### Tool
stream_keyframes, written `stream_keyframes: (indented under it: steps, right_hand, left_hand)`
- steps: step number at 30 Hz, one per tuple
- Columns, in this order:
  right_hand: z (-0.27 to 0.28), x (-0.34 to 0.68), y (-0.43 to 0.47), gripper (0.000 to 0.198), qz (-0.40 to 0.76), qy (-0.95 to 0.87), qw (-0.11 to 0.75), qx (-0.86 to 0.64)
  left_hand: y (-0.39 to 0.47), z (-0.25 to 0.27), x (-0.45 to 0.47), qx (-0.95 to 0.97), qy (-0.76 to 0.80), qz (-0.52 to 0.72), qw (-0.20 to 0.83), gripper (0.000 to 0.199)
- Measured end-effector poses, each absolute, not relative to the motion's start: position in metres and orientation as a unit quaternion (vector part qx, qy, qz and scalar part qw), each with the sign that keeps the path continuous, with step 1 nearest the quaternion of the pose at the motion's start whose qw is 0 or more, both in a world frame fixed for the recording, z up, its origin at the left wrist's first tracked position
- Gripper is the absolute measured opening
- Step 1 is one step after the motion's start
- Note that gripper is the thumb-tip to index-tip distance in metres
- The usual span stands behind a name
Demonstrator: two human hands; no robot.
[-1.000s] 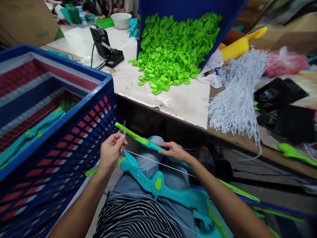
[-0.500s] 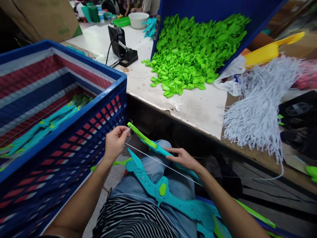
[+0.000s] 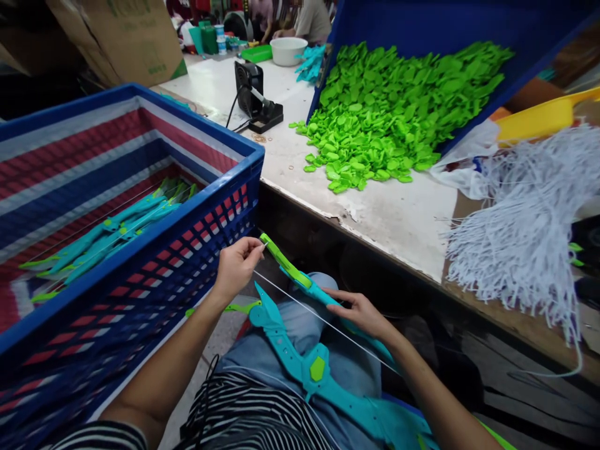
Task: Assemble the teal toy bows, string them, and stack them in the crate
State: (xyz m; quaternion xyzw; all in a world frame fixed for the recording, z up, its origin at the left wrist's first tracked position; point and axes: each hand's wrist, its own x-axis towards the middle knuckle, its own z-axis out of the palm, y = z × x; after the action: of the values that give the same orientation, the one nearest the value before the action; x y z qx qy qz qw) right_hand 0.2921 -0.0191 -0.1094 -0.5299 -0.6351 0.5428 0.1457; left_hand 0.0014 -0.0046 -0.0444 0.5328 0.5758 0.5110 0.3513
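The bow lies aslant above the knees, clamped in the right hand's fingers. The left hand's fingers are pinched together on the string, just beside the bow's green tip. Below both hands' fingers, a second bow rests on the lap. Left of them stands a crate with more bows inside; beyond them, the tabletop bears green pieces and, farther right, loose cords.
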Motion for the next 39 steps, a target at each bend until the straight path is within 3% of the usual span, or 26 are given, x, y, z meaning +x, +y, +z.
stream_keyframes:
  steps: [6, 12, 15, 21, 25, 36, 39]
  right_hand:
    - [-0.103, 0.288, -0.02, 0.055, 0.535, -0.629, 0.153, -0.543]
    - [-0.101, 0.288, -0.022, 0.05, 0.494, -0.666, 0.125, -0.545]
    - [-0.109, 0.294, -0.017, 0.044, 0.436, -0.716, 0.127, -0.53]
    - [-0.092, 0.252, 0.002, 0.039, 0.238, -0.796, 0.263, -0.491]
    - [-0.064, 0.186, 0.026, 0.038, 0.272, -0.81, 0.333, -0.399]
    - [-0.043, 0.141, 0.034, 0.021, 0.356, -0.784, 0.357, -0.361]
    - [-0.045, 0.14, 0.037, 0.018, 0.344, -0.802, 0.368, -0.321]
  left_hand:
    - [-0.002, -0.045, 0.005, 0.497, 0.565, 0.542, 0.373, 0.016]
    - [0.012, -0.045, 0.008, 0.403, 0.486, 0.546, 0.55, 0.037]
    - [0.018, -0.047, 0.003, 0.386, 0.47, 0.54, 0.582, 0.034]
    - [0.008, -0.049, -0.002, 0.368, 0.45, 0.547, 0.603, 0.039]
    - [0.0, -0.05, -0.002, 0.362, 0.443, 0.548, 0.61, 0.041]
    - [-0.01, -0.051, -0.01, 0.381, 0.478, 0.513, 0.602, 0.044]
    - [-0.011, -0.052, -0.011, 0.456, 0.536, 0.468, 0.534, 0.034]
